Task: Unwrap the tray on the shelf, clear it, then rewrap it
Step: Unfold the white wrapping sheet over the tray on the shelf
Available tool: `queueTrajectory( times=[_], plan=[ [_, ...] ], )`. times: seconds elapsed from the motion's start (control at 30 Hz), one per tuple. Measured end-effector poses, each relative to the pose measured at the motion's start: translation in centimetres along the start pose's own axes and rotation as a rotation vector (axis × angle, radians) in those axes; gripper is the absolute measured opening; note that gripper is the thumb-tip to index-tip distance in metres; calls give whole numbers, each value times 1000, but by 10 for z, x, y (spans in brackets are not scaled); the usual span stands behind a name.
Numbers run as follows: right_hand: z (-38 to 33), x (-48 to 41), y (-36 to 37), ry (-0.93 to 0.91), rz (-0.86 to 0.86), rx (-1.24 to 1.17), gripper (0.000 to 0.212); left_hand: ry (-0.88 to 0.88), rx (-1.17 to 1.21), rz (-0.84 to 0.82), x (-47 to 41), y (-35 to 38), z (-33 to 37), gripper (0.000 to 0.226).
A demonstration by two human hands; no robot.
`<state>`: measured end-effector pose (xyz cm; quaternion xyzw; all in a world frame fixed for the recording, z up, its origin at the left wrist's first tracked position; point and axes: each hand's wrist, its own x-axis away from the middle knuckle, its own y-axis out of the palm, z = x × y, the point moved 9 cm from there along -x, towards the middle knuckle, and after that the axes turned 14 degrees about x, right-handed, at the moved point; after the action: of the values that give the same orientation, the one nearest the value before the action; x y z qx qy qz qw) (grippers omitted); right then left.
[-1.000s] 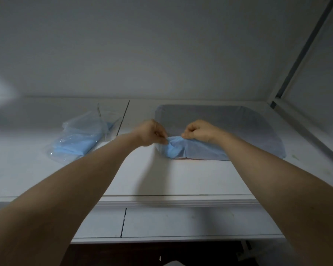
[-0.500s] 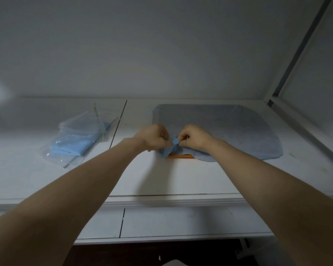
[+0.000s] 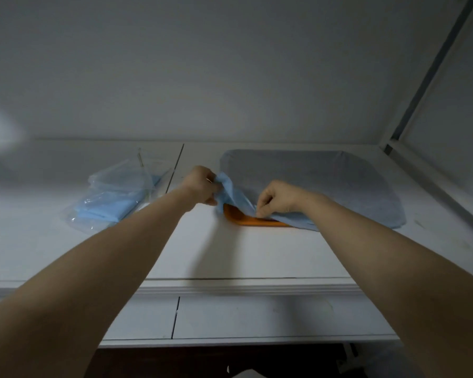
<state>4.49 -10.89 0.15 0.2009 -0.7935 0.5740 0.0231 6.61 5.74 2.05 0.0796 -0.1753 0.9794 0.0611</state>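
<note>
A blue wrap (image 3: 325,184) covers a flat tray on the white shelf (image 3: 257,252). The tray's orange front-left rim (image 3: 253,221) shows where the wrap is lifted. My left hand (image 3: 202,185) grips the raised corner of the wrap at the tray's left front. My right hand (image 3: 277,196) pinches the wrap's front edge a little to the right, just above the orange rim. Whatever lies on the tray is hidden under the wrap.
A clear plastic bag (image 3: 115,197) holding folded blue sheets lies on the shelf to the left. The shelf's back wall (image 3: 230,77) stands close behind the tray. A side frame (image 3: 432,85) closes the right. A lower ledge (image 3: 257,317) sits in front.
Both hands have pulled the wrap's front-left corner up and apart. The left hand moved up and left, and the orange tray rim has come into view beneath.
</note>
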Motion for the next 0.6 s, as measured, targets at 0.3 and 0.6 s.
queueTrajectory(
  times=[0.3, 0.6],
  plan=[
    [16, 2, -33, 182, 91, -57, 17, 150, -383, -4, 1, -7, 25, 46],
    [4, 7, -14, 24, 96, -80, 21, -49, -853, -307, 8, 29, 18, 79]
  ],
)
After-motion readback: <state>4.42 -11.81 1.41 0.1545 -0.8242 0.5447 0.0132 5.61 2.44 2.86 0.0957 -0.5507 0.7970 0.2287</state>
